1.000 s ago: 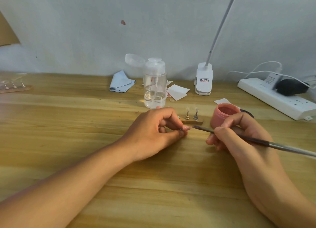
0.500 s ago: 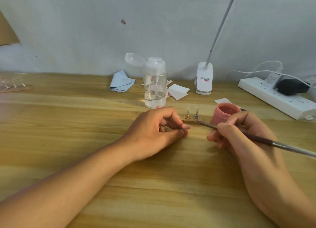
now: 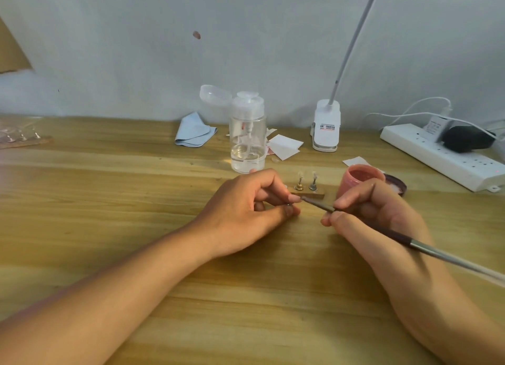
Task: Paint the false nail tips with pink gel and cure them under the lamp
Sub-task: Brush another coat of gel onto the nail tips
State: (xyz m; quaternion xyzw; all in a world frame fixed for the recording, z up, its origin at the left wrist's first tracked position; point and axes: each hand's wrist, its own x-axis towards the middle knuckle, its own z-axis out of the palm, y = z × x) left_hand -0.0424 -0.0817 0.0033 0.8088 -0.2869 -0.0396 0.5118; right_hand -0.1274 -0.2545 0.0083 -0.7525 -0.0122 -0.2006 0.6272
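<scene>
My left hand [image 3: 246, 208] rests on the wooden table and pinches a small nail-tip stand; the pink nail tip [image 3: 294, 198] on it points right. My right hand [image 3: 374, 217] grips a long thin brush [image 3: 355, 219] like a pen, and the bristle end touches the pink tip. Behind them a small wooden base [image 3: 314, 194] carries two little metal stands with clear nail tips [image 3: 306, 179]. An open pot of pink gel [image 3: 358, 178] stands just behind my right hand, with its dark lid [image 3: 396, 184] beside it.
A clear pump bottle [image 3: 248, 143] stands behind my left hand, with a blue cloth [image 3: 193, 131] and white paper wipes [image 3: 284, 146] near it. A white clip lamp [image 3: 326, 125] and a power strip [image 3: 442, 157] sit at the back right. More nail tips [image 3: 21, 139] lie far left.
The brush first drew back to the right near the gel pot, then came left again; its bristles now touch the pink tip. My left hand stayed in place.
</scene>
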